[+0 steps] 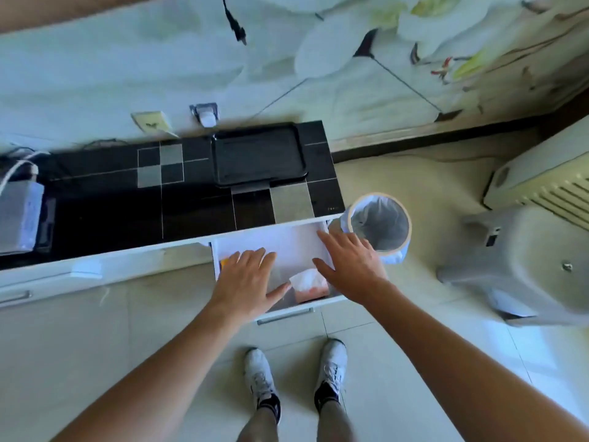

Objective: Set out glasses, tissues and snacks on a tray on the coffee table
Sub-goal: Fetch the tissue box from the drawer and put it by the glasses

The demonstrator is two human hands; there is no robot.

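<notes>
1. Both hands hover flat, fingers spread, over the open drawer: left hand, right hand, neither holding anything.
2. Take the tissue pack at the drawer's front.
3. Set it on the black tray waiting on the table.

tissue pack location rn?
Head view: the tissue pack lies in the open drawer, at its front right, between the left hand and the right hand.

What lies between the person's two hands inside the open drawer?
In the head view, a pink tissue pack with white tissue sticking up lies in the drawer, between the left hand and right hand.
</notes>
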